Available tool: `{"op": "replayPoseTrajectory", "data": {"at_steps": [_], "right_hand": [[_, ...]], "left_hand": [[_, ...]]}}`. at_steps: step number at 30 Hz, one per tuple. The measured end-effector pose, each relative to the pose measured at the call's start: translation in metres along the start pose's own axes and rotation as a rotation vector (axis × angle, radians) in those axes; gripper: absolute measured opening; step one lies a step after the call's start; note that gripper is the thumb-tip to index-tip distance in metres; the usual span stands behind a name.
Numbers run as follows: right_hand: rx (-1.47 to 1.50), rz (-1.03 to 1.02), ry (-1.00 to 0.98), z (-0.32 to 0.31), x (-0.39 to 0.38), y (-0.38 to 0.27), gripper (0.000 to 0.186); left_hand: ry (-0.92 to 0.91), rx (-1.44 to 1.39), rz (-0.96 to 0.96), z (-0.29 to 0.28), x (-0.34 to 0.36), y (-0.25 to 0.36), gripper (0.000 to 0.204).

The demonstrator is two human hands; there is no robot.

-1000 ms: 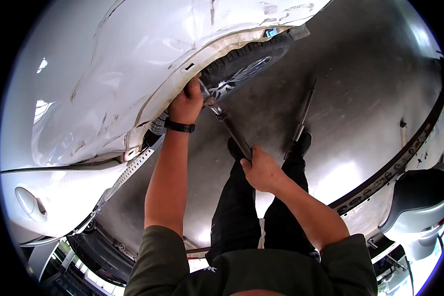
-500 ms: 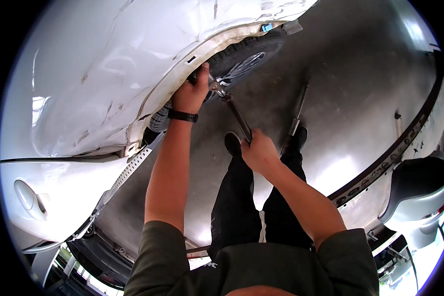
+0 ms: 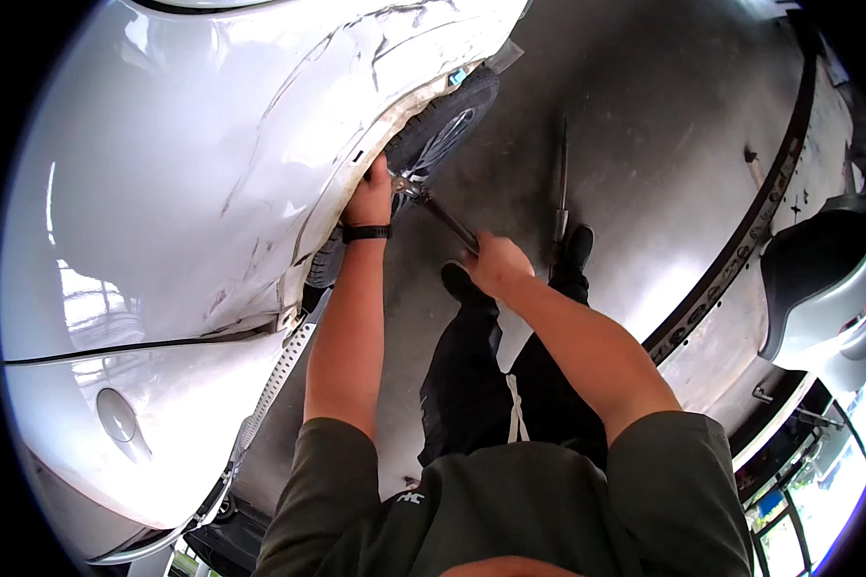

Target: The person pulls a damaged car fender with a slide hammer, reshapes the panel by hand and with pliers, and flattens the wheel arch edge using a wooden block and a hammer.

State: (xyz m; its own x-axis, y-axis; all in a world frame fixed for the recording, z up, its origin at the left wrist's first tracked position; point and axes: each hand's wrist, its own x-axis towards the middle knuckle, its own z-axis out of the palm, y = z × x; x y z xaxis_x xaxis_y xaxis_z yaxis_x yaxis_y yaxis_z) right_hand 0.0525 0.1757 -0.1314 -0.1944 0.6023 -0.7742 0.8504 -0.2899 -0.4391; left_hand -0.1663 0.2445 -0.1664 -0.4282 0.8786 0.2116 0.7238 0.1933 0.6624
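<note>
At the wheel arch of a scratched, creased white car body panel (image 3: 202, 183), my left hand (image 3: 367, 204) is closed, a black band on its wrist. Its fingers curl in at the arch edge, and what they grip is hidden. My right hand (image 3: 501, 265) is wrapped around the lower end of a dark bar (image 3: 448, 222). The bar slants up to a shiny metal jointed head (image 3: 409, 188) right beside my left hand. Just beyond the head is the car's wheel (image 3: 445, 133), its tyre partly under the arch.
A second long metal rod (image 3: 562, 183) reaches from my right shoe (image 3: 578, 247) across the grey floor. To the right, a dark curved strip (image 3: 741, 245) edges a pale panel, with a silver-and-black bumper part (image 3: 823, 298) past it. A perforated metal strip (image 3: 277, 385) runs along the car's lower edge.
The view has shifted, with more of the car's panel showing. The bar lies at a flatter slant, and my right hand sits slightly higher. Both hands keep their places on the work.
</note>
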Motion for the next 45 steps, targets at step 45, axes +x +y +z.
{"op": "replayPoseTrajectory", "data": {"at_steps": [45], "right_hand": [[0.214, -0.049, -0.075, 0.003, 0.040, 0.021, 0.042]], "left_hand": [[-0.966, 0.735, -0.668, 0.108, -0.084, 0.022, 0.027]]}}
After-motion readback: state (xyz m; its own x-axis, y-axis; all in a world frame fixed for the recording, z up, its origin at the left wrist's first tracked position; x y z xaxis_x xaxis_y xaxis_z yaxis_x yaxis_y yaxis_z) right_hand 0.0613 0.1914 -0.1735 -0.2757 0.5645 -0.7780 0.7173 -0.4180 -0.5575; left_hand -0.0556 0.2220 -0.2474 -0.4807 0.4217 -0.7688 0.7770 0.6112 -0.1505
